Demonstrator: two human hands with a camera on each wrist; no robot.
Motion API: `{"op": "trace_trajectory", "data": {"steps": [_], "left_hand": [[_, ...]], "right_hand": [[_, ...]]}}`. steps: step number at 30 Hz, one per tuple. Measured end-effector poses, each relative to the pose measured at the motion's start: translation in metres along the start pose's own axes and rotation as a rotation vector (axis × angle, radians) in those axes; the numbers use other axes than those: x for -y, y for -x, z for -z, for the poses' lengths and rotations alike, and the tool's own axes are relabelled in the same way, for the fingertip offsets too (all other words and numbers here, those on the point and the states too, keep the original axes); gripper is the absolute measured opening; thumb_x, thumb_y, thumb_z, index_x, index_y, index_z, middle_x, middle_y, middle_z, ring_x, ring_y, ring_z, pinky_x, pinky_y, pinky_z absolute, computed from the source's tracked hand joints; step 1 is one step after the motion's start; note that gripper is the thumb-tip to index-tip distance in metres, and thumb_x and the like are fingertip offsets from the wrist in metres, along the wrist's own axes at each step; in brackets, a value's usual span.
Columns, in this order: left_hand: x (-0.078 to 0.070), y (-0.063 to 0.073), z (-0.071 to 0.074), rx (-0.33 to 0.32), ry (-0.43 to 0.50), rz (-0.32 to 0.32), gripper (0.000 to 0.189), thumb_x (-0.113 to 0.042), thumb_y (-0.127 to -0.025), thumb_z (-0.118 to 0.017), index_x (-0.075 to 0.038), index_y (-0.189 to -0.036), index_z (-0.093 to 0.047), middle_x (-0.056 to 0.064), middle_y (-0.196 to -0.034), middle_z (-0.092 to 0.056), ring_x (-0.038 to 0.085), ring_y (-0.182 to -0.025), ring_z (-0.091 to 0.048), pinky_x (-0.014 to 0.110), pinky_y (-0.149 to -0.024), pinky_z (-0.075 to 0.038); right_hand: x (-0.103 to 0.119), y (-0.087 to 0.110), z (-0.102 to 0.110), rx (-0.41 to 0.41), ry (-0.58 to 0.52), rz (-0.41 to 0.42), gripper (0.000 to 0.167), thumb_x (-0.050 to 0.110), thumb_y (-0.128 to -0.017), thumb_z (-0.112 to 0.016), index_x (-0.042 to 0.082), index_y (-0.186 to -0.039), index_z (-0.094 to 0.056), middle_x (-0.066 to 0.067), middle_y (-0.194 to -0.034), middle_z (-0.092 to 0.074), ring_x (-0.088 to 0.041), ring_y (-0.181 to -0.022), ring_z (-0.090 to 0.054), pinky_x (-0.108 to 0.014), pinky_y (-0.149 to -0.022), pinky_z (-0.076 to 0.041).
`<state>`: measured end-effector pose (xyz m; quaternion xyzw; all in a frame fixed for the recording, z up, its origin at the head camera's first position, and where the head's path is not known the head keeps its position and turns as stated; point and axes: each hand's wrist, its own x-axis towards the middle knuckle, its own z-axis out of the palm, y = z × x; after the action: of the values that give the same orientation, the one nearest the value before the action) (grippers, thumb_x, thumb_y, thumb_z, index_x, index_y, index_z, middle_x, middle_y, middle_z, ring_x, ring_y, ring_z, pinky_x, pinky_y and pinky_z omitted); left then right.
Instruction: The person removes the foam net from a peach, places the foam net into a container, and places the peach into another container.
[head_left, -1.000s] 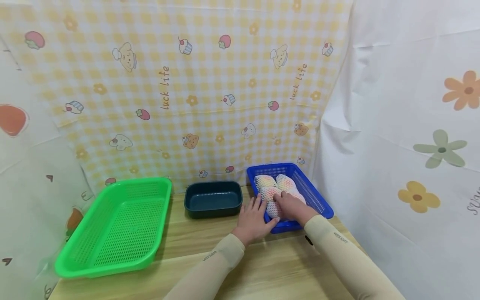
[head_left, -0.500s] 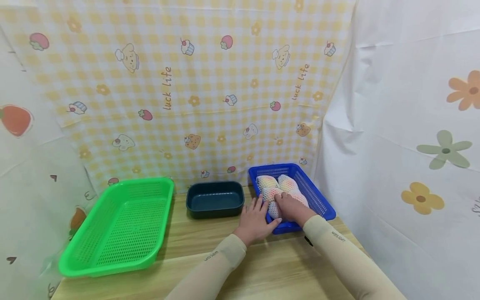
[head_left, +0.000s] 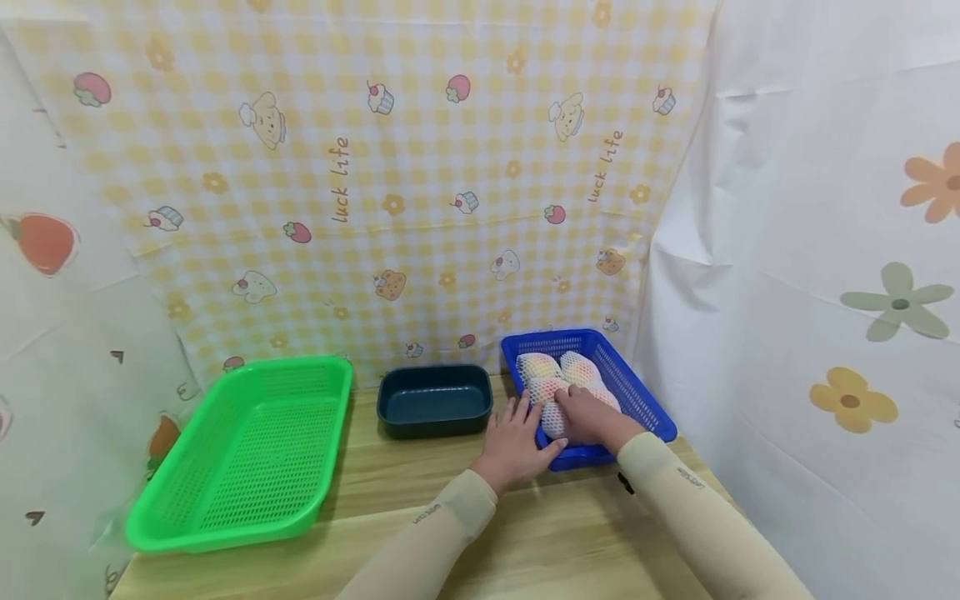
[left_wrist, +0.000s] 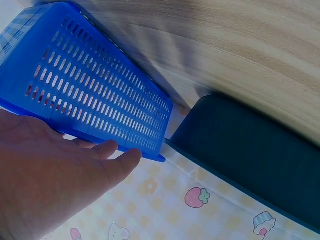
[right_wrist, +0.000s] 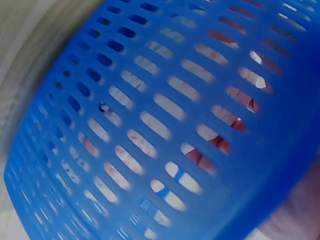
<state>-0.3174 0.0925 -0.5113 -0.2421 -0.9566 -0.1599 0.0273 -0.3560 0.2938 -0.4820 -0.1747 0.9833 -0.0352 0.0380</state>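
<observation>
A blue slotted basket (head_left: 637, 396) at the right holds several round fruits in white foam nets (head_left: 537, 367), with pink and yellow showing through the mesh. My left hand (head_left: 513, 446) rests on the basket's near left rim, fingers spread and thumb toward the front corner; the left wrist view has its fingertips right at the rim. My right hand (head_left: 588, 414) reaches over the front into the basket, fingers curled down around a netted fruit at the front, which the hand mostly hides. Through the basket wall (right_wrist: 165, 112) in the right wrist view, pale netting and parts of fingers show.
A dark green rectangular bin (head_left: 435, 402) stands left of the blue basket, close to its corner. Farther left lies a large bright green basket (head_left: 330, 450). A patterned cloth (head_left: 420, 167) hangs behind the wooden table (head_left: 375, 500), and white cloth (head_left: 780, 208) hangs at the right.
The head view has drifted slightly, so the whole scene sits a little farther right. Both hands keep their places at the blue basket.
</observation>
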Motion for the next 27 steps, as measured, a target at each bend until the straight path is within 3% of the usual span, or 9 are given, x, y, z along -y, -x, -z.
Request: {"op": "trace_trajectory", "data": {"steps": [4, 8, 14, 23, 27], "left_hand": [[-0.001, -0.001, -0.003, -0.011, -0.014, 0.006, 0.092, -0.082, -0.105, -0.040, -0.022, -0.175, -0.035, 0.009, -0.183, -0.025, 0.039, -0.166, -0.027, 0.068, -0.128, -0.028], [-0.001, -0.002, -0.004, -0.006, -0.017, 0.009, 0.093, -0.083, -0.105, -0.038, -0.023, -0.176, -0.033, 0.008, -0.183, -0.023, 0.038, -0.166, -0.026, 0.067, -0.129, -0.027], [-0.003, -0.001, -0.002, -0.009, -0.010, 0.006, 0.092, -0.081, -0.105, -0.041, -0.021, -0.175, -0.036, 0.009, -0.182, -0.025, 0.039, -0.166, -0.028, 0.067, -0.128, -0.028], [0.002, -0.003, -0.009, -0.039, -0.036, -0.004, 0.092, -0.081, -0.106, -0.038, -0.020, -0.174, -0.037, 0.009, -0.182, -0.027, 0.038, -0.165, -0.030, 0.067, -0.127, -0.031], [0.002, -0.003, -0.010, -0.046, -0.033, -0.008, 0.092, -0.082, -0.106, -0.037, -0.021, -0.175, -0.036, 0.009, -0.182, -0.027, 0.037, -0.165, -0.030, 0.066, -0.128, -0.031]], "right_hand": [[-0.003, 0.003, 0.006, -0.029, 0.013, 0.021, 0.072, 0.037, -0.091, -0.090, 0.000, -0.145, -0.059, -0.028, -0.134, -0.062, -0.045, -0.123, -0.063, -0.060, -0.099, -0.058], [-0.006, 0.007, 0.012, -0.058, 0.028, 0.042, 0.076, 0.039, -0.089, -0.092, 0.000, -0.145, -0.059, -0.028, -0.136, -0.061, -0.046, -0.124, -0.062, -0.060, -0.101, -0.057], [-0.009, 0.016, 0.020, -0.079, -0.002, 0.038, 0.074, 0.029, -0.088, -0.091, -0.001, -0.147, -0.059, -0.029, -0.139, -0.060, -0.046, -0.126, -0.062, -0.060, -0.103, -0.057], [-0.010, 0.022, 0.029, -0.145, -0.052, 0.089, 0.069, 0.017, -0.083, -0.091, 0.000, -0.143, -0.062, -0.016, -0.119, -0.059, -0.028, -0.099, -0.059, -0.049, -0.086, -0.058], [-0.008, 0.024, 0.030, -0.160, -0.064, 0.096, 0.068, 0.016, -0.083, -0.091, 0.002, -0.142, -0.063, -0.014, -0.117, -0.059, -0.026, -0.096, -0.058, -0.047, -0.084, -0.058]]}}
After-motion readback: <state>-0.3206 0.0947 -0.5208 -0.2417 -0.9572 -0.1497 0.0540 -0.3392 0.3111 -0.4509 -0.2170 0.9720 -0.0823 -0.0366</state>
